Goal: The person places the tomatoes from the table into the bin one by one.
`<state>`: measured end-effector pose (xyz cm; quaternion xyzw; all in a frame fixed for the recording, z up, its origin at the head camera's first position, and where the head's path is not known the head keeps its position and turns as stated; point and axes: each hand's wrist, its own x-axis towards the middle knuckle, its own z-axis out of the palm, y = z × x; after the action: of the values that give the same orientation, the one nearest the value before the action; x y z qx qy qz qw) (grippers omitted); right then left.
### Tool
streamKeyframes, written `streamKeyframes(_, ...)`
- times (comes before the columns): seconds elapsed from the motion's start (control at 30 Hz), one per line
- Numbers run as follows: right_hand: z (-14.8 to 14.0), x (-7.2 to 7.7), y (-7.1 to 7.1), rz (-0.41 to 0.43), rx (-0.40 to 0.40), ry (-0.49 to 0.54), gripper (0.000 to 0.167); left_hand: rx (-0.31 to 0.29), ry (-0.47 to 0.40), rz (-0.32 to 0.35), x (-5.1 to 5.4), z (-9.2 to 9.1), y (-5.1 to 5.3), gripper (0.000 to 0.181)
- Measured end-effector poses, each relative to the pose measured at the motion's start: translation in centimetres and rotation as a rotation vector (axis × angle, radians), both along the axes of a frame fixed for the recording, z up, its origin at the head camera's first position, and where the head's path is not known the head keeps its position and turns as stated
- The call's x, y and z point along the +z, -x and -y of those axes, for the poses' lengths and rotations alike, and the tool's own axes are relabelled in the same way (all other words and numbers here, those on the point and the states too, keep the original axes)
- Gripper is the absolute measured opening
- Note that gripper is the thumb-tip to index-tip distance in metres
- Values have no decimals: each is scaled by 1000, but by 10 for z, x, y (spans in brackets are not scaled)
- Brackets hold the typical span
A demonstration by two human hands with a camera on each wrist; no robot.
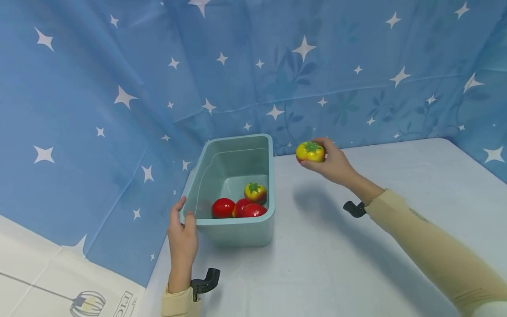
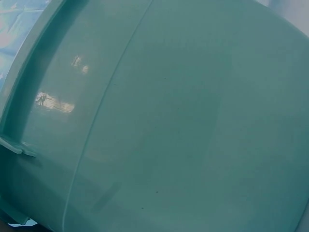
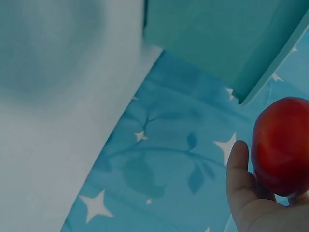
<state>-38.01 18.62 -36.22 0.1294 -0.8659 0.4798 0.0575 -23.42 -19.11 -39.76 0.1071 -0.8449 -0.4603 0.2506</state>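
In the head view my right hand (image 1: 334, 165) holds a yellow and red toy tomato (image 1: 310, 152) with a green leafy top, raised above the table to the right of the bin. The right wrist view shows the red underside of that tomato (image 3: 282, 147) against the fingers. My left hand (image 1: 183, 240) grips the near left corner of the teal plastic bin (image 1: 237, 222). Inside the bin's near end lie another yellow-red tomato (image 1: 255, 193) and several red fruits (image 1: 223, 208). Only the bin's outer wall (image 2: 169, 116) fills the left wrist view.
A white-covered table (image 1: 317, 264) carries the bin. Blue curtain cloth with white stars (image 1: 253, 79) hangs behind the table and along its left side. Black wrist mounts (image 1: 206, 281) are strapped to both wrists.
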Motion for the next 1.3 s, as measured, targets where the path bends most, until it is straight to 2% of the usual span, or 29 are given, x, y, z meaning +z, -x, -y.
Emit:
streamKeyframes(0.17,26,12,4,-5,18,82,80,5,0,-10,1,-1,-1,48)
streamKeyframes(0.53,75,41,-3,14,205,255,70,-5,-2,-4,2,-6,1,48)
streamKeyframes(0.67,87,42,-4,14,256,253,69,-11,-3,-11,2,-8,2,48)
streamKeyframes(0.83,100,36,-2,15,310,240,68,-9,-2,-10,1,-12,0,48)
streamKeyframes(1.03,110,30,-2,18,326,182,69,-13,-7,-18,1,-16,0,48)
streamKeyframes(1.3,121,30,-5,2,349,101,67,-9,-5,-11,1,-16,0,48)
